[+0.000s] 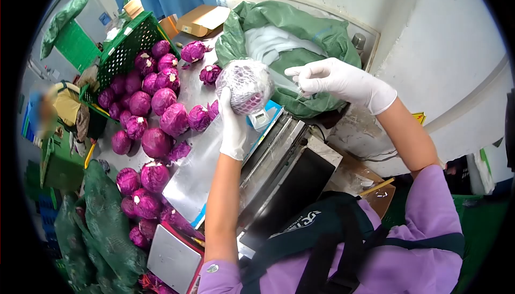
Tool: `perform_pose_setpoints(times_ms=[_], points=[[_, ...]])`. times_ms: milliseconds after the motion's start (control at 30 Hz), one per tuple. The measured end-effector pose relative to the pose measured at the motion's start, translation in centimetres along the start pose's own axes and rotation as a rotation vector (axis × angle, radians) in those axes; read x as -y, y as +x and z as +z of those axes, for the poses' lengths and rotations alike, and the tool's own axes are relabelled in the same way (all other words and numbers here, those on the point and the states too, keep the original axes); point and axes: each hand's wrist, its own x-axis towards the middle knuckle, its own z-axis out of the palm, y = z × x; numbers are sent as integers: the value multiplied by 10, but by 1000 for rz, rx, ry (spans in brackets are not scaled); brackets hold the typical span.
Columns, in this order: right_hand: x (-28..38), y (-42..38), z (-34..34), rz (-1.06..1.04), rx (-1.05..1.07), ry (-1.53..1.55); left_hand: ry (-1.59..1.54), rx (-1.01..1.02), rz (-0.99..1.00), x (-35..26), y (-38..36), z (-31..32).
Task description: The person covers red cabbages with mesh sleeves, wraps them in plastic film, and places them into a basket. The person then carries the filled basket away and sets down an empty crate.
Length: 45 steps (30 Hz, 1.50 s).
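Note:
A round purple cabbage in a white foam net and clear film point(245, 86) is held up over the metal worktop. My left hand point(233, 128), in a white glove, grips it from the left and below. To its right, my right hand point(327, 81), also gloved, is raised with thumb and fingers pinched together; a small wisp of clear material shows below the fingertips, too small to name. Behind both hands stands an open green sack point(335, 36) with white foam nets point(276, 42) in it. Below the cabbage is a wrapping machine point(279, 160) with a metal top.
Many purple cabbages point(156, 143) spill from a tipped green crate point(126, 42) on the left. A flat scale point(174, 259) sits at the lower front, beside green mesh sacks point(110, 219). A cardboard box point(203, 20) lies at the back. Part of another person point(45, 112) shows at far left.

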Motion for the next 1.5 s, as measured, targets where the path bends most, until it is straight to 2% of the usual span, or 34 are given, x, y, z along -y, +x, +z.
perform_pose_setpoints(times_ms=[67, 133, 200, 300, 367, 533, 700, 933, 1167, 1333, 1433, 1500], points=[[11, -4, 0, 6, 53, -224, -58, -12, 35, -3, -21, 9], [24, -11, 6, 59, 85, -243, -156, -3, 66, 0, -37, 11], [38, -17, 16, 111, 115, -257, -87, -50, 90, 0, -55, 10], [51, -24, 33, 121, 208, -244, 36, -110, 144, 1, -79, 13], [52, -26, 41, 180, 289, -87, 141, -148, 213, 3, -92, 15], [52, -34, 67, 212, 293, -40, 156, -124, 277, -3, -119, 22], [32, -34, 73, 332, 344, -36, 137, -134, 280, -8, -133, 21], [18, -38, 81, 449, 306, -95, 79, -180, 289, -12, -143, 16], [6, -34, 93, 476, 238, -77, 97, -199, 307, -17, -148, 13], [13, -36, 112, 463, 163, -183, 75, -210, 281, -18, -152, 14], [8, -34, 117, 415, 153, -259, 35, -258, 227, -19, -151, 13], [5, -36, 124, 422, 117, -266, -79, -279, 122, -25, -152, 21]])
